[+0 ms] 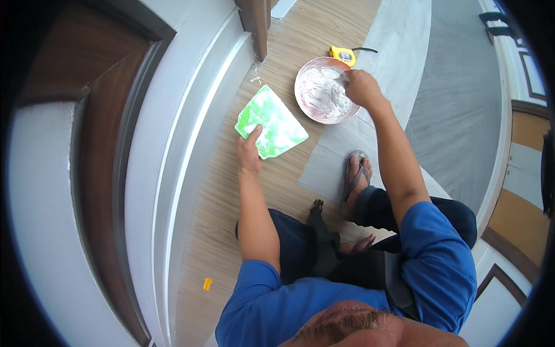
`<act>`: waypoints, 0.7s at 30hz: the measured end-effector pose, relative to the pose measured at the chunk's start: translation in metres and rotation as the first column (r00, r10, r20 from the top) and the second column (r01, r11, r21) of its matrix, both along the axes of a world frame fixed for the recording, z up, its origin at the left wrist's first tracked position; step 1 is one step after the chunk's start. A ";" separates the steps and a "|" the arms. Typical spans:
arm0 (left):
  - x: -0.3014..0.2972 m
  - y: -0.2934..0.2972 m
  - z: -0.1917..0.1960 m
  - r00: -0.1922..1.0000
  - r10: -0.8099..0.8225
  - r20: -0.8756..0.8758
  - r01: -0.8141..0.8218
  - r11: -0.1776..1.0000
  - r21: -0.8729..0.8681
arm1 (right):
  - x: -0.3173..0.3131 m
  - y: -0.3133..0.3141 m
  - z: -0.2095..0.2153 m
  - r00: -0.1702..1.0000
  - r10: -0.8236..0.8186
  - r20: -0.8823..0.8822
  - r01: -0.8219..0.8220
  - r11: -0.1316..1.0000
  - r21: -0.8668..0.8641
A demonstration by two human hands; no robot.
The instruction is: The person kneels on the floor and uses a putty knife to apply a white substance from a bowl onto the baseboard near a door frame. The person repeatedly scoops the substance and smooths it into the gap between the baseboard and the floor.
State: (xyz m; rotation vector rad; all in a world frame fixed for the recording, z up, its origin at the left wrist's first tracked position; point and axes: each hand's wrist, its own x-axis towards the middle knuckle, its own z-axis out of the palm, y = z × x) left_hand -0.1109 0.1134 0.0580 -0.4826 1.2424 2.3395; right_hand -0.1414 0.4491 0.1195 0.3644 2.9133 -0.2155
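A flat green plastic board smeared with white filler (270,122) is gripped at its near edge by the left hand (250,153), forearm stretched forward over the wooden floor (214,220). Little filler is loaded yet. Further right, the right hand (361,87) is clenched around something unseen inside the round bowl of white paste (321,95); beyond it a yellow tape measure (343,55) is seen.

A flat green plastic board (270,122), four-sided with rounded corners and smeared with white paste, is held by its near edge, tilted above the wooden floor beside the white wall base. Farther out to the right sits a round shallow bowl (324,89) with a reddish rim, its inside coated with white plaster, resting on the floor.
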 end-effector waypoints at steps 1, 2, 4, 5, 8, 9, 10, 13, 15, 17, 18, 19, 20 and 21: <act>-0.001 0.000 -0.002 1.000 -0.009 0.019 0.008 1.000 0.009 | 0.000 0.008 0.004 1.000 -0.012 0.001 0.012 1.000 -0.015; -0.001 -0.001 -0.003 0.999 -0.017 0.036 0.016 1.000 0.016 | 0.001 0.011 0.008 1.000 -0.023 0.001 0.023 0.999 -0.031; -0.002 -0.003 -0.008 0.999 -0.012 0.050 0.010 0.999 0.038 | 0.004 0.006 0.009 0.999 -0.017 0.046 0.021 0.997 -0.076; -0.002 -0.003 -0.013 0.999 -0.001 0.046 -0.001 0.998 0.056 | 0.006 0.000 0.013 0.998 -0.018 0.067 0.024 0.995 -0.094; -0.004 -0.008 -0.022 1.000 -0.011 0.029 0.008 0.996 0.094 | 0.010 -0.020 0.016 0.992 -0.116 0.059 0.123 0.982 -0.143; -0.006 -0.009 -0.023 0.999 -0.021 0.029 0.018 0.995 0.103 | 0.011 -0.016 0.008 0.999 -0.049 0.017 0.051 0.995 -0.082; -0.006 -0.008 -0.023 0.999 -0.031 0.030 0.028 0.993 0.111 | 0.013 -0.014 0.003 0.999 -0.037 0.007 0.037 0.998 -0.059; -0.006 -0.008 -0.017 1.000 0.000 0.000 0.000 0.987 0.158 | 0.018 -0.019 -0.008 0.999 -0.041 -0.025 0.040 0.999 -0.023; -0.005 -0.011 -0.018 1.000 0.007 0.010 -0.009 0.983 0.185 | 0.023 -0.036 -0.004 0.994 -0.096 -0.051 0.096 0.995 -0.009; -0.005 -0.012 -0.020 1.000 0.014 0.014 -0.016 0.979 0.205 | 0.030 -0.039 -0.017 0.988 -0.138 -0.073 0.136 0.990 -0.028; -0.005 -0.012 -0.020 1.000 0.017 0.014 -0.019 0.977 0.212 | 0.032 -0.038 -0.022 0.984 -0.159 -0.084 0.156 0.987 -0.038; -0.006 -0.012 -0.021 1.000 0.020 0.014 -0.023 0.975 0.219 | 0.033 -0.036 -0.025 0.979 -0.202 -0.043 0.200 0.979 -0.048; -0.006 -0.012 -0.022 1.000 0.023 0.013 -0.025 0.975 0.220 | 0.033 -0.038 -0.026 0.972 -0.227 -0.057 0.224 0.973 -0.052; -0.006 -0.013 -0.023 1.000 0.026 0.013 -0.028 0.975 0.221 | 0.033 -0.040 -0.026 0.965 -0.252 -0.070 0.248 0.967 -0.057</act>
